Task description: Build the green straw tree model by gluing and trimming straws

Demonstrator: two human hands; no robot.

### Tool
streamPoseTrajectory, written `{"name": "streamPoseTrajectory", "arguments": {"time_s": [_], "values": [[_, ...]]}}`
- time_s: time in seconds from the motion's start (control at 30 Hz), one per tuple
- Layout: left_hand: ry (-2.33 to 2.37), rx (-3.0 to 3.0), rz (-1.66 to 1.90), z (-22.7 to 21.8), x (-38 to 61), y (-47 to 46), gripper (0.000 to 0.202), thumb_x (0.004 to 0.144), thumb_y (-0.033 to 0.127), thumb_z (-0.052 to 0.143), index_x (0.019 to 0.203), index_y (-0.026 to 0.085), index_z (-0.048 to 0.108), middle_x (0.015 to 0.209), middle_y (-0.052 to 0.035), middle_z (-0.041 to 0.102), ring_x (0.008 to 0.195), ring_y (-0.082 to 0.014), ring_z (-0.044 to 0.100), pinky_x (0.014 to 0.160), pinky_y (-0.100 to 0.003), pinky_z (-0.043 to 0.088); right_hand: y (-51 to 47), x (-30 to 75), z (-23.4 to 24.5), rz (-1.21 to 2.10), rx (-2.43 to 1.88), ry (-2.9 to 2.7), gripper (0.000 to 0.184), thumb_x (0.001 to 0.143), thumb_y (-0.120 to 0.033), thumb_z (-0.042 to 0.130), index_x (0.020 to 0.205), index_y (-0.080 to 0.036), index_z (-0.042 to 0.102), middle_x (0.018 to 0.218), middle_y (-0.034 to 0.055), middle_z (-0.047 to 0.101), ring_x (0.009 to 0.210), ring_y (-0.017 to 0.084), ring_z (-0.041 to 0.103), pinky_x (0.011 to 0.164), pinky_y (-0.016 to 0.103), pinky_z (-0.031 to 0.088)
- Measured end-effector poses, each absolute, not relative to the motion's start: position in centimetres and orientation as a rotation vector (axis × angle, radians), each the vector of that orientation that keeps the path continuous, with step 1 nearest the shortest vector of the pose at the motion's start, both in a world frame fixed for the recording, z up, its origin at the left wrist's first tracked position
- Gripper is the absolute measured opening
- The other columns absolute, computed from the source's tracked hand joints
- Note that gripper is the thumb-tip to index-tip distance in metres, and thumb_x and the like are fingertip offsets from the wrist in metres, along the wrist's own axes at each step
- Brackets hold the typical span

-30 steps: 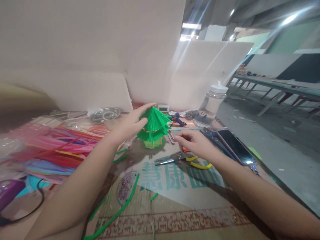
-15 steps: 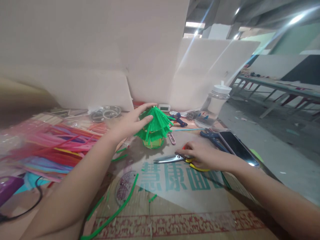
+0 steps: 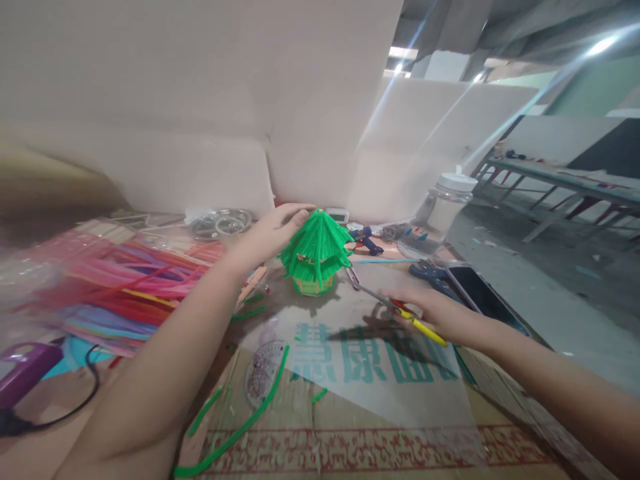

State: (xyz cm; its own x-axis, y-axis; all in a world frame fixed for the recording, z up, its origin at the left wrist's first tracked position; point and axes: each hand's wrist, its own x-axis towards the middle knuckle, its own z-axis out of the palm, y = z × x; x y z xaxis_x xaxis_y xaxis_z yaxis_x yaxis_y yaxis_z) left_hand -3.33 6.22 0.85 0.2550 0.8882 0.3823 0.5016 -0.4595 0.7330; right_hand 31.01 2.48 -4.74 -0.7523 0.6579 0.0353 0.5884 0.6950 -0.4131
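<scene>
A small hut-shaped model (image 3: 320, 247), with two tiers of green pipe-cleaner strips over a light wooden base, stands upright mid-table. My left hand (image 3: 280, 230) grips it near the peak on its left side, thumb in front and the other fingers partly hidden behind. To the right, my right hand (image 3: 425, 310) is closed around the yellow and red handles of metal scissors (image 3: 377, 295). They are raised off the table and tilted, their tips close to the model's lower right edge. Loose green pipe cleaners (image 3: 245, 423) lie in front, one across a clear round protractor (image 3: 265, 370).
Colourful pipe cleaners (image 3: 125, 283) in plastic heap at left, near a purple corded tool (image 3: 25, 373). Behind the model are a blue glue gun (image 3: 367, 240) and a small white display (image 3: 337, 215). At right stand a clear bottle (image 3: 447, 203), a phone (image 3: 485, 297) and blue-handled pliers (image 3: 433, 273).
The scissors have risen from near the table and swung so their tips point up toward the model. The model's strips appear slightly turned under my left hand. The whole view has shifted a little.
</scene>
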Motion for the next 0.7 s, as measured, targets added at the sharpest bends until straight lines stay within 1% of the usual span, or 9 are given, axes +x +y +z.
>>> {"name": "streamPoseTrajectory", "arguments": {"time_s": [0.07,0.13,0.23,0.3,0.4,0.47,0.57,0.7], "values": [[1.301,2.110,1.063,0.9,-3.7,6.2,0.055,0.095,0.060,0.044,0.131,0.021,0.060,0.133,-0.0090,0.064,0.120,-0.0263,0.060,0.100,-0.040,0.049,1.7,30.7,-4.5,0.594,-1.061,-2.623,0.031,0.094,-0.034,0.050,0.121,-0.023,0.059,0.102,0.0074,0.066,0.091,0.023,0.061,0.081,0.036,0.049],[1.322,2.178,1.021,0.9,-3.9,6.1,0.060,0.089,0.061,0.054,0.134,0.022,0.058,0.137,-0.0091,0.061,0.122,-0.0268,0.059,0.103,-0.040,0.047,1.2,30.5,-3.7,0.594,-1.079,-2.577,0.031,0.091,-0.038,0.055,0.117,-0.021,0.059,0.105,0.0088,0.064,0.093,0.024,0.060,0.083,0.038,0.049],[1.330,2.284,0.981,0.6,-3.4,6.1,0.064,0.086,0.056,0.061,0.139,0.021,0.053,0.140,-0.0094,0.059,0.125,-0.0269,0.057,0.107,-0.041,0.045,1.1,30.5,-1.8,0.688,-1.093,-2.649,0.046,0.083,-0.047,0.066,0.117,-0.018,0.056,0.109,0.0100,0.060,0.097,0.025,0.057,0.085,0.039,0.048],[1.323,2.343,0.976,0.3,-3.0,6.2,0.061,0.089,0.050,0.058,0.141,0.020,0.051,0.140,-0.0098,0.058,0.128,-0.0267,0.055,0.109,-0.041,0.042,1.4,30.7,-0.4,0.847,-1.102,-2.740,0.049,0.081,-0.052,0.068,0.115,-0.019,0.056,0.105,0.0080,0.058,0.094,0.023,0.056,0.082,0.036,0.048],[1.263,2.360,0.964,0.0,-2.6,6.6,0.056,0.094,0.044,0.050,0.144,0.019,0.047,0.144,-0.0095,0.055,0.130,-0.0258,0.053,0.110,-0.041,0.041,2.2,30.8,1.6,1.014,-1.074,-2.826,0.045,0.087,-0.055,0.060,0.114,-0.019,0.057,0.101,0.0058,0.058,0.089,0.021,0.054,0.076,0.032,0.046],[1.221,2.336,0.958,-0.2,-2.6,6.8,0.057,0.095,0.044,0.047,0.146,0.019,0.044,0.147,-0.0096,0.053,0.131,-0.0258,0.052,0.110,-0.041,0.041,2.8,30.7,2.9,1.013,-1.070,-2.871,0.045,0.089,-0.056,0.054,0.115,-0.019,0.058,0.100,0.0059,0.058,0.088,0.021,0.055,0.075,0.032,0.045],[1.192,2.331,0.973,-0.4,-2.6,6.9,0.057,0.095,0.044,0.046,0.146,0.019,0.044,0.148,-0.0098,0.052,0.133,-0.0271,0.050,0.113,-0.043,0.038,3.6,30.2,4.4,0.929,-1.083,-2.928,0.042,0.092,-0.055,0.049,0.116,-0.021,0.059,0.105,0.0064,0.062,0.093,0.023,0.058,0.079,0.033,0.046],[1.125,2.303,0.992,-0.5,-2.4,6.9,0.057,0.095,0.045,0.046,0.146,0.018,0.045,0.147,-0.0101,0.052,0.132,-0.0276,0.050,0.113,-0.043,0.038,5.0,29.8,5.4,0.793,-1.095,-2.963,0.042,0.092,-0.054,0.051,0.119,-0.024,0.062,0.114,0.0056,0.066,0.101,0.024,0.061,0.084,0.033,0.048]]}}
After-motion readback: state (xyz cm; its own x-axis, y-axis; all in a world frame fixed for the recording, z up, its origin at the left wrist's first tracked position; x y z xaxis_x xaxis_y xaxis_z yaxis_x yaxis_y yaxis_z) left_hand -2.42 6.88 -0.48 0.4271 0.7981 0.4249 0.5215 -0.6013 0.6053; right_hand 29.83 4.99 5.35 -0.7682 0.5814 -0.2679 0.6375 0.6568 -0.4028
